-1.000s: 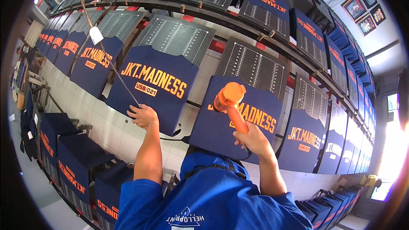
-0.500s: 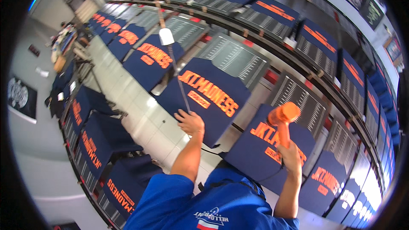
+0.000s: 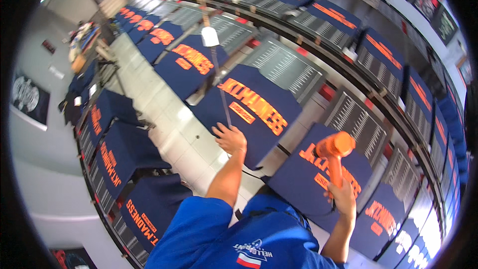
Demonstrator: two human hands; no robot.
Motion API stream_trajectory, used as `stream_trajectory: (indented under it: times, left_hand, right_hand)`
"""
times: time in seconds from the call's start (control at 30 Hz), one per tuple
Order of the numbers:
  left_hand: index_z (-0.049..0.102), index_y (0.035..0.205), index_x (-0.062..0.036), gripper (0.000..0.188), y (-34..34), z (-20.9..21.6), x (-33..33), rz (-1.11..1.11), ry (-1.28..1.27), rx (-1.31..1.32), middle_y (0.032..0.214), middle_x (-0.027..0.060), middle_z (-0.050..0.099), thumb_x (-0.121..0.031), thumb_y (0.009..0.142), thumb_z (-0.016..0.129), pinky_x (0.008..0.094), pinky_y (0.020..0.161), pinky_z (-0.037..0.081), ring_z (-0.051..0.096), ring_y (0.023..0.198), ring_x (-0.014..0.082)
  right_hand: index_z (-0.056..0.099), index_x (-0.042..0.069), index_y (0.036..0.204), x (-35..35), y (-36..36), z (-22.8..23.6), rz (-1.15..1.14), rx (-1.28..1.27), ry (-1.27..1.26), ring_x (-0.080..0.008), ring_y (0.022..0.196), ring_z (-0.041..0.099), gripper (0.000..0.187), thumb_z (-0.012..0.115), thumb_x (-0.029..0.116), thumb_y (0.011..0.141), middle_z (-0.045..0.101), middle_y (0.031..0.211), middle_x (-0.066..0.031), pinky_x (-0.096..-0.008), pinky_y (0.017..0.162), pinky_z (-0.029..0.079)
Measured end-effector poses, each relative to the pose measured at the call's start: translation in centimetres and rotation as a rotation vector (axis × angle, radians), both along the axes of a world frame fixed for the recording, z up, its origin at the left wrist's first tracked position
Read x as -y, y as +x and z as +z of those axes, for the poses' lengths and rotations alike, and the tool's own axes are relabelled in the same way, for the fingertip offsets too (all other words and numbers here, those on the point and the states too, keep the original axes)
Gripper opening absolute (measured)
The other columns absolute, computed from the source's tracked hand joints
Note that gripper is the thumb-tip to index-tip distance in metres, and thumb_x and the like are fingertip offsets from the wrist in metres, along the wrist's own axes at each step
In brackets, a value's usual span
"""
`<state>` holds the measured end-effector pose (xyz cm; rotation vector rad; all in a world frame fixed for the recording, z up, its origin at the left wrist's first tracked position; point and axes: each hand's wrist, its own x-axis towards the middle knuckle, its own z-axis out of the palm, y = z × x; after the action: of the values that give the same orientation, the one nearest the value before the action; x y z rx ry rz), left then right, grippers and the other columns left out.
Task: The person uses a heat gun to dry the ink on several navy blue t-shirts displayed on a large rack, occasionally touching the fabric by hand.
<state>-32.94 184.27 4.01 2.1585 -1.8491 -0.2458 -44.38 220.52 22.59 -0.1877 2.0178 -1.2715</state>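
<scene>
My right hand (image 3: 342, 198) is wrapped round the handle of an orange hair dryer (image 3: 335, 145). The dryer is over a navy T-shirt with orange lettering (image 3: 294, 169), which lies on a grey printing board. My left hand (image 3: 231, 139) reaches forward with its fingers spread, beside the near edge of another navy T-shirt (image 3: 256, 94). A thin cord (image 3: 222, 92) hangs from above and meets the left fingers; whether they press on it is hard to see. Higher on that cord is a white connector (image 3: 209, 37).
Long racks of boards carrying matching navy shirts stretch ahead and curve to my right, with a dark rail (image 3: 366, 87) along them. More shirts on boards (image 3: 149, 204) stand at my left. A tiled aisle (image 3: 169, 119) runs between the rows.
The view has shifted, so the racks appear farther right and slightly lower. My right hand still grips the hair dryer, and my left hand stays outstretched by the cord.
</scene>
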Motion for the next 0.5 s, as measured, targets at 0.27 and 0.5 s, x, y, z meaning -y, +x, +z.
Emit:
stream_trajectory:
  times: [0.27,0.5]
  left_hand:
    - [0.042,0.147,-0.0066,0.055,0.0,-0.8,0.1,-0.009,0.022,0.076,0.154,0.0183,0.034,-0.037,0.101,0.044,0.0539,0.092,0.053,0.057,0.114,0.0455]
    - [0.04,0.149,-0.0085,0.055,0.0,-1.6,0.5,-0.023,0.061,0.107,0.156,0.0158,0.032,-0.039,0.103,0.038,0.0521,0.093,0.054,0.056,0.117,0.0435]
  right_hand:
    - [0.057,-0.004,0.112,-0.6,-0.3,1.2,0.032,0.076,0.067,-0.0099,0.058,0.06,0.034,0.067,0.02,0.089,0.063,0.071,-0.0045,-0.0252,0.052,0.048]
    - [0.057,-0.002,0.11,-1.1,0.2,0.5,0.031,0.122,0.013,-0.011,0.062,0.063,0.033,0.068,0.021,0.089,0.065,0.075,-0.0056,-0.0254,0.054,0.049]
